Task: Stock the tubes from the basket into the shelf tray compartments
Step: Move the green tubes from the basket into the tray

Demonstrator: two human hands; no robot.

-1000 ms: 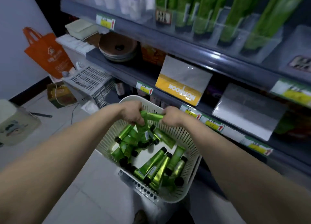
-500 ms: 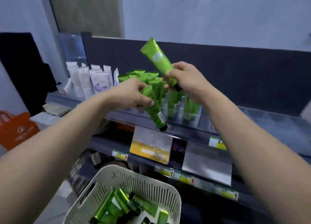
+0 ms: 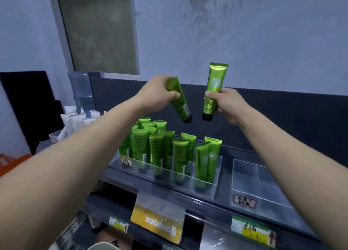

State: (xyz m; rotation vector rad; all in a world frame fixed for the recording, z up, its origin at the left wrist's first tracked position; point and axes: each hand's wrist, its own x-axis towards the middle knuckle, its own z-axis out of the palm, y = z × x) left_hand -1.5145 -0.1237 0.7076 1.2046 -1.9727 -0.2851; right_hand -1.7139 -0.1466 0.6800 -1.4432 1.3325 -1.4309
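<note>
Looking down through the head camera, I see two bare forearms reaching up over a dark shelf (image 3: 216, 210), each hand holding one green tube in the air. The left hand (image 3: 158, 93) has its fingers and thumb curled round the crimped upper end of the left tube (image 3: 179, 103), which tilts with its black cap down and to the right. The right hand (image 3: 227, 105) grips the right tube (image 3: 213, 91) round its lower half, near upright, black cap down and crimped end pointing up. The two caps hang near each other but apart, above the clear shelf tray (image 3: 205, 187) that sits along the shelf's front edge, towards its middle. That tray's compartments hold many more standing green tubes (image 3: 156, 150), cap down, packed thickest at its left end. Just beside it, towards the shelf's right end, sits a second clear divided tray (image 3: 244, 176). White tubes (image 3: 75, 121) stand at the shelf's left end. Only a pale sliver of the basket (image 3: 103, 245) rim shows at the bottom edge of the view, below the shelf. A yellow sign (image 3: 158, 223) shows under the shelf's front edge.
</note>
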